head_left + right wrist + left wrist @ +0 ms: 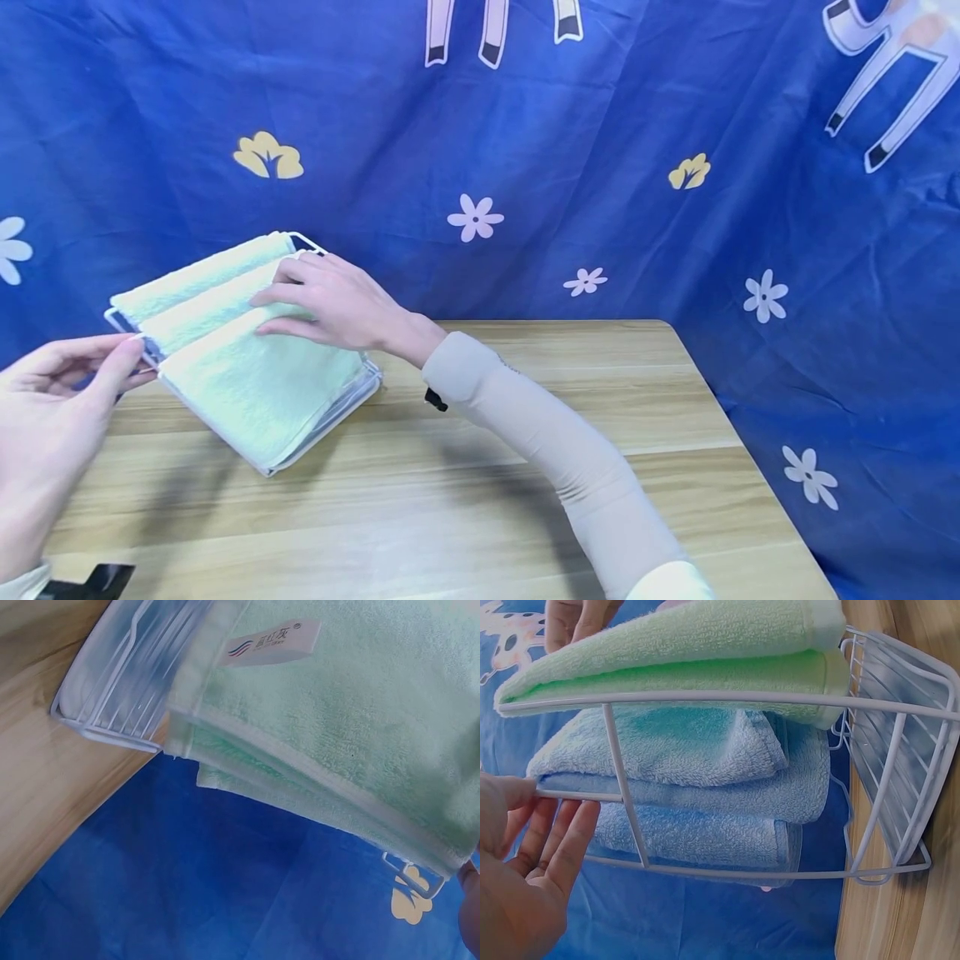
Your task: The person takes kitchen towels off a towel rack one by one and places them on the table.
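I'm seeing the rack (705,697) sitting over the left side of the table (465,500), towels (247,383) lying in it near to far. Left hand (60,408) is gripping its left end; right hand (333,304) is lying over the towels. Curtain (375,150) is hanging behind. Not making out whether the base is touching.

A white wire rack (623,776) tilts over the pale wood-grained worktop (510,492), carrying a folded pale-green terry towel (247,379) with a printed white tag (270,645) beside two folded light-blue terry towels (697,750).

I see blue cloth (525,142) hanging at twelve o'clock, a white printed animal (926,37) at two, a yellow plant print (285,161) at ten; wood-grained tabletop (480,508) at six.
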Demonstrator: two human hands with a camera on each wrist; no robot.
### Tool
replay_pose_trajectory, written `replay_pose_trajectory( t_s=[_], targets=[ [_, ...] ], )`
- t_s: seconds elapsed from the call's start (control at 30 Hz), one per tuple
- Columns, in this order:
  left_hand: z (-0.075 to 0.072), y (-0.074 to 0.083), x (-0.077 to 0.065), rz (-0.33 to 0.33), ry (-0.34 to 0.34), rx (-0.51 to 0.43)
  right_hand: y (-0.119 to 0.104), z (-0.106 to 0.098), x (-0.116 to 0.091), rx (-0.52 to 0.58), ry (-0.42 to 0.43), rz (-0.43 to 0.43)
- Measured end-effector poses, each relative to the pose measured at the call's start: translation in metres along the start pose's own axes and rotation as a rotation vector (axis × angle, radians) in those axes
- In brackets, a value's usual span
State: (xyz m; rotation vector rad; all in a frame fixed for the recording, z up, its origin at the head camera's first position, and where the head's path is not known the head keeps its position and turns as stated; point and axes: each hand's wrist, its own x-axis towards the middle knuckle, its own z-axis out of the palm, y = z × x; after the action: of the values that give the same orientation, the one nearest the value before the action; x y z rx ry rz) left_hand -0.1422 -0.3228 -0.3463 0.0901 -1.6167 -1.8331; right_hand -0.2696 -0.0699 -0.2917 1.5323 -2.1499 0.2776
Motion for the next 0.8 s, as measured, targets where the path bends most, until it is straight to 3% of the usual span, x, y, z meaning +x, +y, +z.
replay_pose_trajectory(
  t_s=[0.43,0.8],
  targets=[
    [0.0,0.0,0.001,0.045,-0.019,0.077,0.003,-0.005,0.001,0.069,0.022,-0.001],
    [-0.004,-0.005,0.002,0.042,-0.018,0.107,0.007,-0.012,-0.002,0.036,0.04,0.002]
  ],
)
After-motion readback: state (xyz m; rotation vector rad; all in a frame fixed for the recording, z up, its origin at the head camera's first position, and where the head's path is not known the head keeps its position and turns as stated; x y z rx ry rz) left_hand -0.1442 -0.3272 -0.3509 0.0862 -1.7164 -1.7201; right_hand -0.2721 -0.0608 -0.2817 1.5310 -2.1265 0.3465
